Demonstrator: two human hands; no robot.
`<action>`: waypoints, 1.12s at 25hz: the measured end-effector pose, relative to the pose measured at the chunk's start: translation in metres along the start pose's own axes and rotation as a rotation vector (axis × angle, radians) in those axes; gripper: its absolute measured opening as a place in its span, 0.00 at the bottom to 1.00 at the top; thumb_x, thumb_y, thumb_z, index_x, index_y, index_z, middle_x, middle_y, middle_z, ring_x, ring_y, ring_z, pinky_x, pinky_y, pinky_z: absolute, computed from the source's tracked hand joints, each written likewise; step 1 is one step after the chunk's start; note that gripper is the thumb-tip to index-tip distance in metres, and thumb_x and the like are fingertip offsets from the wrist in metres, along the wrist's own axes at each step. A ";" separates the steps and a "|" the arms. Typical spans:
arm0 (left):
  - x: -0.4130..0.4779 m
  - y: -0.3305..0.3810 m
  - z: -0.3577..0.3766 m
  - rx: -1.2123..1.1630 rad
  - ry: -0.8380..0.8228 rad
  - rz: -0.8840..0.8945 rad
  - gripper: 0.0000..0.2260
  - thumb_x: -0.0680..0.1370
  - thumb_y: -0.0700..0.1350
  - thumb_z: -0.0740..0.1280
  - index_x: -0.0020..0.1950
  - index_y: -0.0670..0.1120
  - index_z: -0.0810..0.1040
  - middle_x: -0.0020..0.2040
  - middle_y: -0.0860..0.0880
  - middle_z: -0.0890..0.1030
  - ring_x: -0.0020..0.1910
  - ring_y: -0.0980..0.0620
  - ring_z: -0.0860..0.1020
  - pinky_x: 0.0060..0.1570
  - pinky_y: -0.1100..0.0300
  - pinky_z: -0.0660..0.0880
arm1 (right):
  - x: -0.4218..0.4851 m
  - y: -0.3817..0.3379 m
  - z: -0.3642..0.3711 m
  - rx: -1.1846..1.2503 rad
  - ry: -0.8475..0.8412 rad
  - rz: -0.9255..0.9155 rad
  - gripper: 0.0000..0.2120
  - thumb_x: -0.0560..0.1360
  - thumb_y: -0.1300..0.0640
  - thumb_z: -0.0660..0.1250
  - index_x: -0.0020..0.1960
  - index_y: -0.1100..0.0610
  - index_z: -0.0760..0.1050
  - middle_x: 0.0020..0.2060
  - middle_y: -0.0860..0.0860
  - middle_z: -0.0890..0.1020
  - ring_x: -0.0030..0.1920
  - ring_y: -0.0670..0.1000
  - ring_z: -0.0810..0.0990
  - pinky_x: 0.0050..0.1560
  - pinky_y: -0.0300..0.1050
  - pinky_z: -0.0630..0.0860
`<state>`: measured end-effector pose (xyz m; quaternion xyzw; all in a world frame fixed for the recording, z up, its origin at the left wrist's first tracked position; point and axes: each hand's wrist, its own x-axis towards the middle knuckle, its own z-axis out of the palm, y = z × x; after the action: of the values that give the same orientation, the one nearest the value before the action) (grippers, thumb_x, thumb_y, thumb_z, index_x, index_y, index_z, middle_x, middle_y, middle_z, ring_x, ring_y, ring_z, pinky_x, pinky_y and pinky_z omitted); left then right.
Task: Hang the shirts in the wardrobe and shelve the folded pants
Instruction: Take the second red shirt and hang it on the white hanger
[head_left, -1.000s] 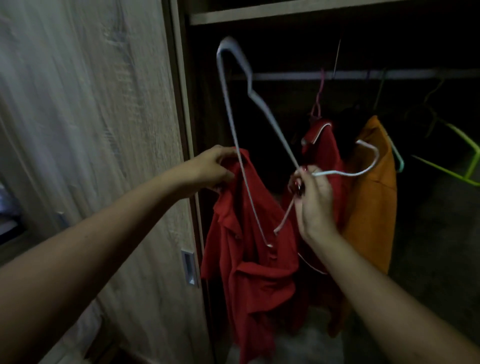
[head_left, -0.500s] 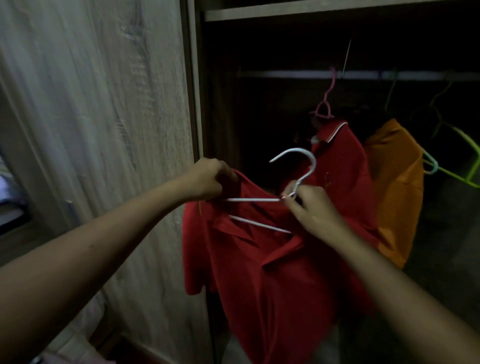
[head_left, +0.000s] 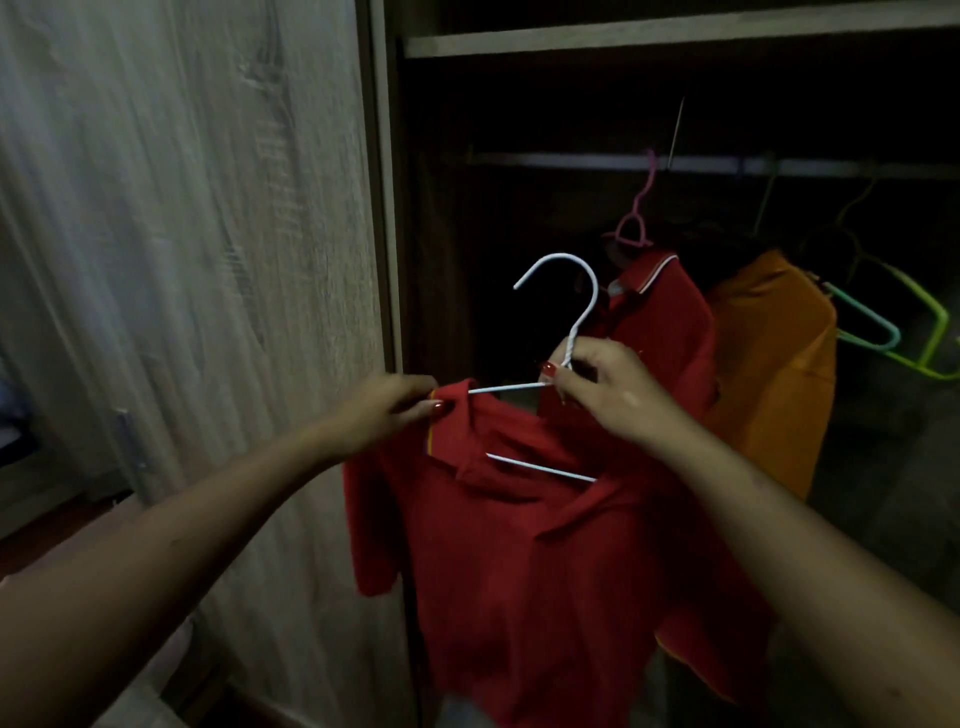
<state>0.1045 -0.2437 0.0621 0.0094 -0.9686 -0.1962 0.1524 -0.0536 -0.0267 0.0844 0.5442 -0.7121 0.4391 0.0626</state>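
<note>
My right hand (head_left: 608, 389) pinches the hanger (head_left: 574, 332) neck, hook up for the rail (head_left: 571, 160) — my left hand (head_left: 387, 413) grips the shirt (head_left: 519, 561) to seat it.

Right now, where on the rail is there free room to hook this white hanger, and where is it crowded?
Free: the rail between the wardrobe's left frame and the pink hanger. Crowded: from the pink hanger rightward, where the hung red shirt, the orange shirt and the green hangers sit close together.

Left hand (head_left: 387, 415) and right hand (head_left: 602, 395) raised side by side, fingers (head_left: 569, 387) pinched.
</note>
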 end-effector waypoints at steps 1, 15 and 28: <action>0.001 -0.002 0.004 -0.008 0.066 0.012 0.17 0.75 0.65 0.57 0.39 0.53 0.73 0.35 0.51 0.77 0.35 0.54 0.75 0.37 0.58 0.71 | 0.000 -0.004 -0.007 0.063 -0.089 0.034 0.09 0.78 0.60 0.63 0.40 0.55 0.78 0.31 0.46 0.78 0.31 0.39 0.75 0.34 0.32 0.69; 0.001 -0.017 -0.006 0.270 0.443 0.112 0.19 0.75 0.59 0.56 0.45 0.48 0.81 0.33 0.51 0.82 0.33 0.58 0.79 0.29 0.68 0.67 | -0.050 0.069 -0.079 -0.246 -0.250 0.241 0.03 0.73 0.61 0.69 0.43 0.55 0.77 0.38 0.50 0.80 0.36 0.47 0.79 0.41 0.45 0.76; -0.015 -0.007 -0.008 0.440 0.506 -0.072 0.09 0.74 0.45 0.64 0.50 0.51 0.82 0.42 0.46 0.85 0.40 0.46 0.83 0.35 0.54 0.77 | -0.039 0.052 -0.060 -0.390 -0.004 0.113 0.14 0.72 0.59 0.68 0.28 0.51 0.73 0.28 0.48 0.79 0.30 0.44 0.76 0.35 0.41 0.70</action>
<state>0.1213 -0.2519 0.0622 0.1249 -0.9182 0.0206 0.3754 -0.1045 0.0440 0.0700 0.4816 -0.8132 0.2948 0.1406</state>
